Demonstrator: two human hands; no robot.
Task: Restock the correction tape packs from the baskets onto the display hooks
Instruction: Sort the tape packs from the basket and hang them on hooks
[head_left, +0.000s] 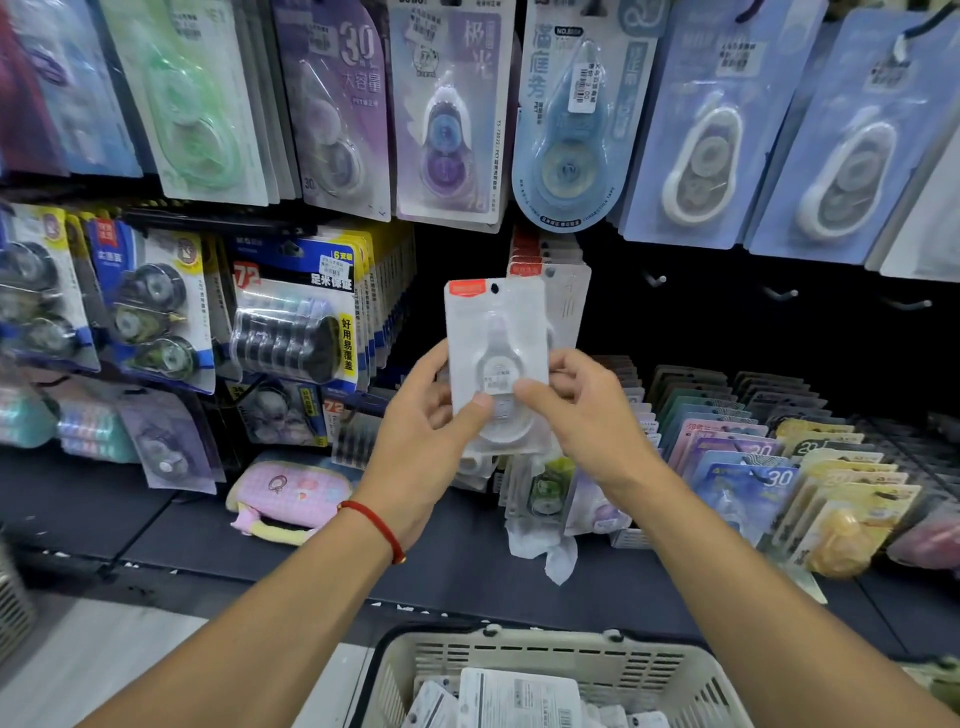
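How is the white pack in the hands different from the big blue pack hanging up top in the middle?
The white correction tape pack is pale with a red corner tag; the blue correction tape pack is light blue with a rounded bottom. The white one is gripped by the left hand and right hand, off any hook; the blue one hangs on the display. Both hold a correction tape under clear plastic.

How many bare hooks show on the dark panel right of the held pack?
3: one nearest the pack, one in the middle, one farthest right. Others may be hidden behind hanging packs.
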